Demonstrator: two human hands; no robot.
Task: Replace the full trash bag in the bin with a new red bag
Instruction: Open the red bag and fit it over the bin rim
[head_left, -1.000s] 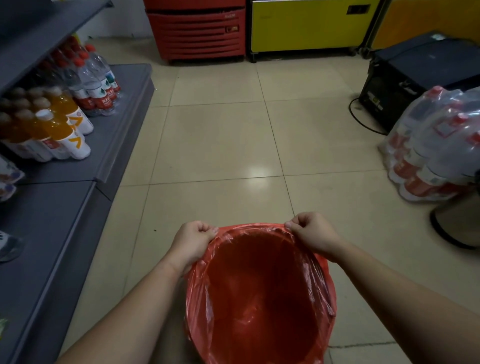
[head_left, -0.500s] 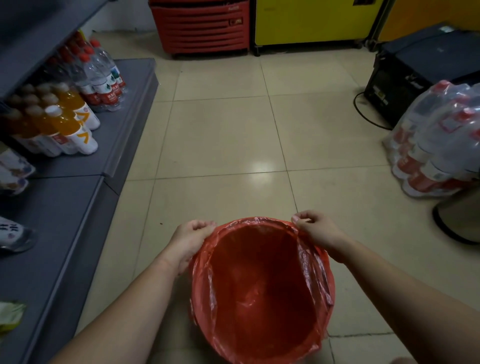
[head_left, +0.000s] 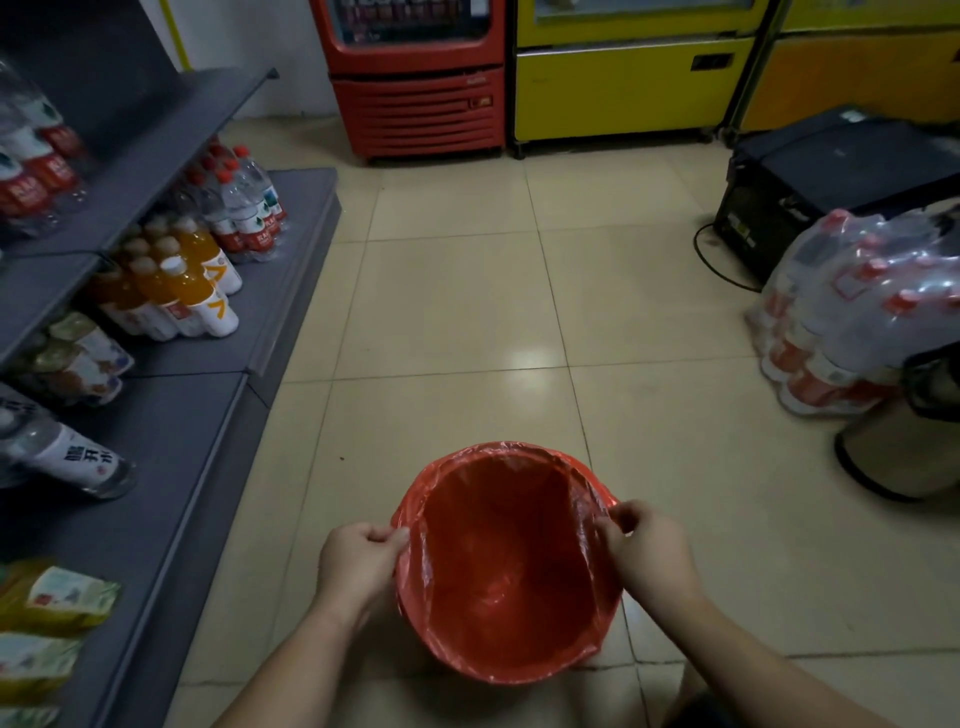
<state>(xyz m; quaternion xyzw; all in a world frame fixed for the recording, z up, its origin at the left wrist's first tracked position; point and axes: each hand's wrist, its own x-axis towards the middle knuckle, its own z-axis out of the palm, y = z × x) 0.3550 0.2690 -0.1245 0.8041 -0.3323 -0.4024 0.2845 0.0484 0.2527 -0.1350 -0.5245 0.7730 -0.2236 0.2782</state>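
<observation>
A red bag (head_left: 498, 561) lines a round bin standing on the tiled floor at the bottom centre; its edge is folded out over the bin's rim and the bin itself is hidden under the plastic. The inside looks empty. My left hand (head_left: 358, 564) pinches the bag's edge at the rim's left side. My right hand (head_left: 649, 553) pinches the plastic at the rim's right side. No full trash bag shows in the view.
Grey shelves (head_left: 208, 415) with drink bottles (head_left: 202, 291) and snack packs run along the left. A red cooler (head_left: 415, 78) and a yellow cabinet (head_left: 623, 88) stand at the back. A black box (head_left: 831, 182), wrapped bottle packs (head_left: 852, 322) and a beige bin (head_left: 898, 452) crowd the right.
Both hands slid from the far part of the rim toward me, to its left and right sides, still holding the bag's edge. The camera tilted up, showing more of the shop.
</observation>
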